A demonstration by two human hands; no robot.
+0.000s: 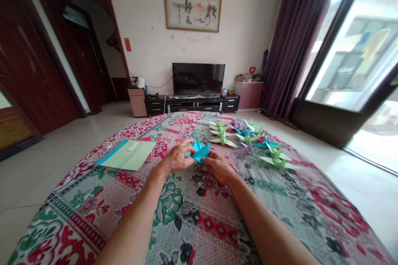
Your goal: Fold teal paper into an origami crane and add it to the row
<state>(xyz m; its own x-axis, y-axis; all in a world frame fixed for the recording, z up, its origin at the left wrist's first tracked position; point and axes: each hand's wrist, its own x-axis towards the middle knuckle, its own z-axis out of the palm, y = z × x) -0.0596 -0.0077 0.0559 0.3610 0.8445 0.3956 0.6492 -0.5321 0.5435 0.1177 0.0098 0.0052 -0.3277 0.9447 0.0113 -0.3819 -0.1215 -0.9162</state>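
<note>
Between my two hands is a partly folded piece of blue origami paper (200, 153), held just above the patterned tablecloth. My left hand (178, 157) pinches its left side between thumb and fingers. On the lower right edge, the thumb and fingers of my right hand (219, 167) close on the same paper. Pointed flaps stand up from its top. To the right lie several folded paper cranes (222, 134) in green, blue and purple. A stack of square paper sheets (127, 155), pale green on top with blue and red edges showing, rests to the left.
The round table wears a floral tablecloth (169, 203). A small white piece (133, 146) sits on the paper stack. Beyond the table stand a television (199, 79) on a black cabinet (231, 102) and a purple curtain (289, 45) beside glass doors.
</note>
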